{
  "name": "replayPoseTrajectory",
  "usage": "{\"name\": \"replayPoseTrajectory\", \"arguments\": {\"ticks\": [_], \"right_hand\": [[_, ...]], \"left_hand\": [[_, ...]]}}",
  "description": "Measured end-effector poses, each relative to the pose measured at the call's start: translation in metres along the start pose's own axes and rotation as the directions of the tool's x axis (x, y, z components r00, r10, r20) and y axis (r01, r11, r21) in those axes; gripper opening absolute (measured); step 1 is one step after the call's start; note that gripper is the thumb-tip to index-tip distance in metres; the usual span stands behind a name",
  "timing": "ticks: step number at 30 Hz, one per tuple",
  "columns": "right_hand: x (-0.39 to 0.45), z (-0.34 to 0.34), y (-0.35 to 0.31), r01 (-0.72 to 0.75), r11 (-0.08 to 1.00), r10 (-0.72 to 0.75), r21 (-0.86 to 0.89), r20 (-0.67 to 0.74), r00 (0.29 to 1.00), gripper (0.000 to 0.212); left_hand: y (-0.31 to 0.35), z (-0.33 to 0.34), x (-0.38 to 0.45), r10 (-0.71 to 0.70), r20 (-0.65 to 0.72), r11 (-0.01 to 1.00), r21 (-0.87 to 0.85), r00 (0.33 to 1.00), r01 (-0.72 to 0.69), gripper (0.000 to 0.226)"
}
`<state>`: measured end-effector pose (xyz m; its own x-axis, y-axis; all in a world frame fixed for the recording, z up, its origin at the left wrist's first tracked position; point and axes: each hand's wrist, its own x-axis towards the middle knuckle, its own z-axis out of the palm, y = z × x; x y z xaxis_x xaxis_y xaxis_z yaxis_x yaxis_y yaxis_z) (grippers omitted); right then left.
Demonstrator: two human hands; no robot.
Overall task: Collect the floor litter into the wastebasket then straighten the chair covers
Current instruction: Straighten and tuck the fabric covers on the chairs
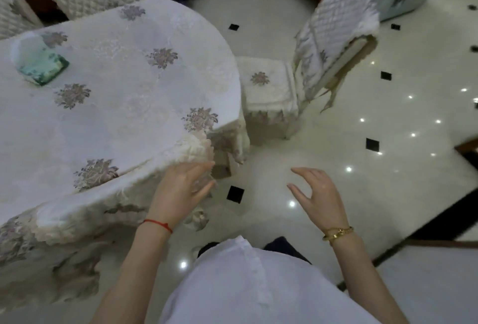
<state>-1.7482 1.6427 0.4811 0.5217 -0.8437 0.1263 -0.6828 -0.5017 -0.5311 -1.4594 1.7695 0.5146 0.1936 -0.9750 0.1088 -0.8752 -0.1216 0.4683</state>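
- Left hand [185,187] at six o'clock, grip apart, fingers beside the tabletop's [116,85] fringed, flower-embroidered cloth.
- Right hand [316,194], grip apart, empty.
- Quilted chair cover [336,28] at one o'clock, askew.

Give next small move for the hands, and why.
Probably step toward the chair ahead and reach for its back cover: it hangs crooked, slipped off one side with ties dangling. Both the left hand and right hand are open and hold nothing; no litter shows on the floor nearby.
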Motion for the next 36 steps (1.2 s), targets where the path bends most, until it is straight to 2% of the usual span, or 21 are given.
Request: {"name": "replayPoseTrajectory", "arguments": {"ticks": [5, 10, 14, 19, 25, 28, 32, 36], "right_hand": [[-0.032, -0.068, 0.094, -0.179, 0.984, 0.178, -0.006, -0.071, 0.981, 0.033], [-0.032, -0.128, 0.168, -0.291, 0.957, 0.285, -0.006, -0.197, 0.938, 0.032], [-0.028, -0.149, 0.216, -0.369, 0.929, 0.364, 0.028, -0.252, 0.897, 0.033], [-0.011, -0.151, 0.278, -0.471, 0.878, 0.477, 0.082, -0.191, 0.858, 0.033], [0.078, -0.199, 0.369, -0.509, 0.857, 0.513, 0.078, -0.211, 0.832, 0.032], [0.139, -0.241, 0.412, -0.517, 0.853, 0.516, 0.075, -0.268, 0.813, 0.032], [0.204, -0.281, 0.46, -0.517, 0.851, 0.516, 0.087, -0.32, 0.795, 0.032], [0.252, -0.297, 0.506, -0.536, 0.838, 0.54, 0.106, -0.303, 0.785, 0.032]], "left_hand": [[0.095, 0.07, 0.065, 0.129, 0.111, 0.991, -0.04, 0.985, -0.125, 0.032], [0.189, 0.105, 0.132, 0.225, 0.11, 0.974, -0.058, 0.968, -0.22, 0.031], [0.224, 0.136, 0.186, 0.271, 0.175, 0.963, -0.051, 0.946, -0.266, 0.031], [0.246, 0.189, 0.255, 0.287, 0.243, 0.958, -0.074, 0.927, -0.277, 0.031], [0.295, 0.24, 0.377, 0.308, 0.275, 0.951, -0.11, 0.911, -0.289, 0.03], [0.335, 0.248, 0.459, 0.339, 0.222, 0.94, -0.119, 0.914, -0.319, 0.03], [0.382, 0.266, 0.561, 0.426, 0.233, 0.904, -0.138, 0.874, -0.404, 0.028], [0.413, 0.286, 0.627, 0.46, 0.232, 0.887, -0.159, 0.857, -0.433, 0.028]]}}
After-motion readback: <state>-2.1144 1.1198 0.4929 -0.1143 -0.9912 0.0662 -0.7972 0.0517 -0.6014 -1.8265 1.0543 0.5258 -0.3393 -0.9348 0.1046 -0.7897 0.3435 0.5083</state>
